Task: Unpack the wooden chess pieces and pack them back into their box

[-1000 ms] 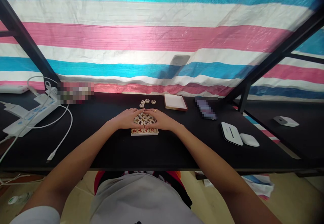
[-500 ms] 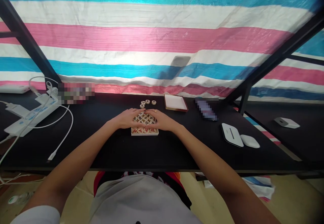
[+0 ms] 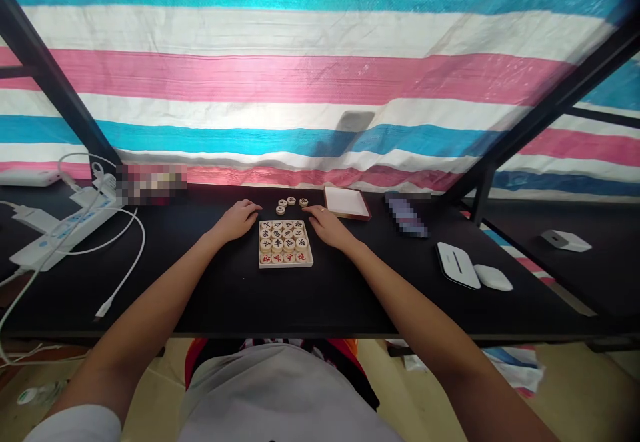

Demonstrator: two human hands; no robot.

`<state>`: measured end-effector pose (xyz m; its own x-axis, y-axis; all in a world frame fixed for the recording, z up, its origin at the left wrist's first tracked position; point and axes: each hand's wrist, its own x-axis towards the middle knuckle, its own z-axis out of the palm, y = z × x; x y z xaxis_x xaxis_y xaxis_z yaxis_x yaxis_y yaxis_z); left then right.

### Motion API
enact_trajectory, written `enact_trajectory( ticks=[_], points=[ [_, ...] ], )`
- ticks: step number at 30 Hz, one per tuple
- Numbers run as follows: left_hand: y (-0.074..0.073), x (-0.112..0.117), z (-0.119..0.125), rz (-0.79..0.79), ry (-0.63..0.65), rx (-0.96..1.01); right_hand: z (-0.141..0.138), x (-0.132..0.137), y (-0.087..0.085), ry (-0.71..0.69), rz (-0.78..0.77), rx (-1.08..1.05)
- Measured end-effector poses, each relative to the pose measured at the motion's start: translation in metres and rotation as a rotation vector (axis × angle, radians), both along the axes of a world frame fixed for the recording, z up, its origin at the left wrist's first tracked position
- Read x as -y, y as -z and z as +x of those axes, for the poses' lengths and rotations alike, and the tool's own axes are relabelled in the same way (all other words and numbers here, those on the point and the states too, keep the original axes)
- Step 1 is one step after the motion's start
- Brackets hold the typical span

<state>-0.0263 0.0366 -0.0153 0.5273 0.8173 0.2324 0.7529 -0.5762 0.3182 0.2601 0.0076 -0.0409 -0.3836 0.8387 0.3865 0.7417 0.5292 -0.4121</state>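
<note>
A white box tray (image 3: 286,265) sits on the black desk, filled with rows of round Chinese chess pieces (image 3: 278,243). The front row has red characters, the rows behind it black ones. My left hand (image 3: 238,221) rests on the desk to the left of the tray, fingers stretched out and holding nothing. On the other side is my right hand (image 3: 326,225), also open, its fingertips close to a loose chess piece (image 3: 303,202); whether they touch it I cannot tell. Several loose pieces (image 3: 291,201) lie behind the tray.
A shallow box lid (image 3: 346,202) stands behind my right hand, with a blurred phone-like object (image 3: 407,215) beyond it. Farther right lie a white flat device (image 3: 458,265) and a white rounded case (image 3: 493,278). A power strip (image 3: 65,232) with white cables occupies the left.
Both hands have moved off the chess pieces in the tray and apart, left hand to the left, right hand to the right and a little back. The filled tray is uncovered.
</note>
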Motion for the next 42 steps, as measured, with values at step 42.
enact_trajectory(
  ticks=[42],
  points=[
    [-0.005, 0.001, 0.003, -0.119, 0.132, 0.004, -0.017, -0.028, -0.011, -0.182, 0.131, 0.406]
  ],
)
